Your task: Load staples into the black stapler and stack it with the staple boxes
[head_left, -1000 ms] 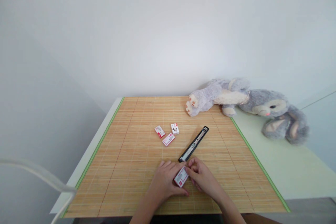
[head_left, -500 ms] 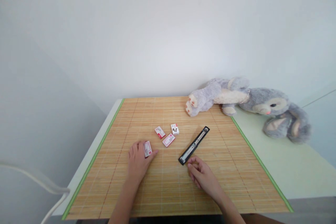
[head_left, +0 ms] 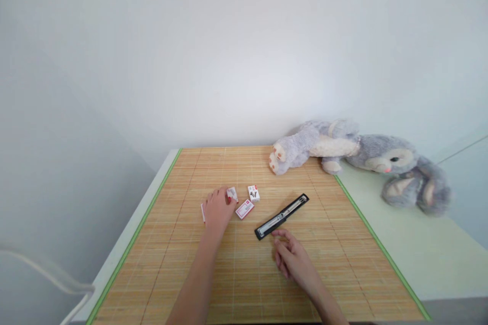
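Observation:
My left hand (head_left: 218, 210) is closed at the near left edge of a small red-and-white box (head_left: 232, 194), its fingers and thumb partly covering it. Beside the same hand, a second small box (head_left: 203, 213) shows only as a sliver. Just right of the fingers, a red-edged white box (head_left: 244, 209) lies flat, with a white box with a dark printed picture (head_left: 253, 193) behind it. My right hand (head_left: 288, 254), fingers loosely curled and slightly apart, touches the near edge of a long narrow black object with silvery metal inside (head_left: 281, 217). No grip on it shows.
A bamboo mat (head_left: 171, 274) with green edging covers most of the table (head_left: 430, 244). A grey plush rabbit (head_left: 343, 150) lies across the back right. A white cable (head_left: 72, 289) hangs at the lower left. The wall (head_left: 229, 61) rises behind.
My left hand has left the box at the left and moved right and away from me to another box. The long black object has turned clockwise at my right hand.

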Demonstrator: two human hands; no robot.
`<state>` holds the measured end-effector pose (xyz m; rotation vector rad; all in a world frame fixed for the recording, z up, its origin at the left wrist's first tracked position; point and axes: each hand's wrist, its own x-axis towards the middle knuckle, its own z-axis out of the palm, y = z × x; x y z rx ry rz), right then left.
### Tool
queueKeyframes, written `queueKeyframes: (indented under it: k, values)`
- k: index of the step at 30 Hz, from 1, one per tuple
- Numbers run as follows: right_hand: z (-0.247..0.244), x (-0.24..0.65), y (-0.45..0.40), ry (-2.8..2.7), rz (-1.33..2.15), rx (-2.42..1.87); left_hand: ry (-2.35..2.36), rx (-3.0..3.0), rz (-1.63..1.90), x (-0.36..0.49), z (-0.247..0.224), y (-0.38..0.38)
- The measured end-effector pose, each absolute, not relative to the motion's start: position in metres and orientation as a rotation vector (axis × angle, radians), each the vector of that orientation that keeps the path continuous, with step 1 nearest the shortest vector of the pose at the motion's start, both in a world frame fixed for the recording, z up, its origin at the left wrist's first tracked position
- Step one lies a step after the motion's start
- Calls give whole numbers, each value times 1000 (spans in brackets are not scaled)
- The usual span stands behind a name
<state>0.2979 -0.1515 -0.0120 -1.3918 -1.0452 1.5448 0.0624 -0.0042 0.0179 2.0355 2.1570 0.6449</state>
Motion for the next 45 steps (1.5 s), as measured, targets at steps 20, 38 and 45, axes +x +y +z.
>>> queueKeyframes:
  k: [20,38,45]
  values:
    - [-8,313,-126,-1022,1462,-1530,1241,2094,696,98,17,-119]
    - [-1,356,-146,-1245,1355,-1739,1262,2158,657,87,7,-100]
    - [37,341,-126,-1545,812,-1941,1333,2173,736,96,6,-102]
